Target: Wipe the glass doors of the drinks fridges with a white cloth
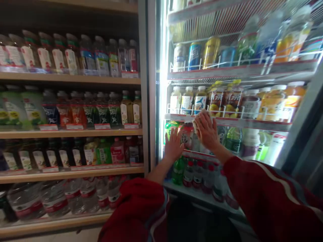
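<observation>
My right hand [205,129] presses a pale, crumpled cloth [195,125] in front of the price-label strip [227,123] of a lit drinks fridge. The cloth shows only at the edges of the palm and fingers. To its lower left, my left hand [174,145] is raised with fingers spread and nothing in it, in front of a red-labelled bottle [186,136]. Whether a glass pane lies between my hands and the bottles, I cannot tell. Just above the cloth stand white-capped bottles [200,98] behind a white wire rail.
Cans [194,55] and larger bottles stand on the fridge's upper shelf, red-capped bottles [199,174] at its bottom. Left of the grey frame [147,84], wooden shelves [70,134] hold rows of drinks. A dark rounded shape [199,222] is below my arms.
</observation>
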A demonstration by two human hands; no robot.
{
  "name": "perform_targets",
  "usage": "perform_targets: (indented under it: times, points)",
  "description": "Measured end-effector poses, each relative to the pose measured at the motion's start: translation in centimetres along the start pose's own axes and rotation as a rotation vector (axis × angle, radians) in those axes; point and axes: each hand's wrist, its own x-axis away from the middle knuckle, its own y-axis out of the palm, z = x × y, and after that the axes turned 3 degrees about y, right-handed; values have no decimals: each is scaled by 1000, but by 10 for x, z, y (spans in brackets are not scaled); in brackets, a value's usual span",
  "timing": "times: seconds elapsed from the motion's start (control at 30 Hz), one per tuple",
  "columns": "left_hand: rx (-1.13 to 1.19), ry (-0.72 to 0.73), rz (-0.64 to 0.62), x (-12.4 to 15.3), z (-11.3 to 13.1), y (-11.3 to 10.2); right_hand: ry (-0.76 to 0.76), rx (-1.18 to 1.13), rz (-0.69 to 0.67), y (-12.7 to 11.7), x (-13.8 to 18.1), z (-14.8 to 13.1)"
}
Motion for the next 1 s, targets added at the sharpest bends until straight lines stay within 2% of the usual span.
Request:
perform_targets:
  times: [0.13, 0.2, 0.3, 0.43, 0.57, 0.73, 0.9, 1.0]
  points:
    - [12, -18, -23, 3, -4, 4, -157, -52, -139, 12, 15, -24]
    - [26, -35, -31, 9, -9, 6, -218, -74, -165, 16, 21, -33]
    - [60, -53, -16, 16, -15, 7, -171, -90, -145, 17, 18, -34]
    - [143, -44, 104, 12, -13, 3, -52, -120, -112, 17, 4, -31]
    - [269, 41, 252, -7, 2, -3, -126, -166, -64, 20, 3, -34]
    - [379, 104, 252, -19, 22, 3, -156, -200, -49, 12, 19, -14]
    - [239, 29, 279, -32, 42, 16, -132, -135, -9, -7, 32, 21]
    - [175, -20, 330, -48, 53, 24, -109, -83, 61, -11, 34, 29]
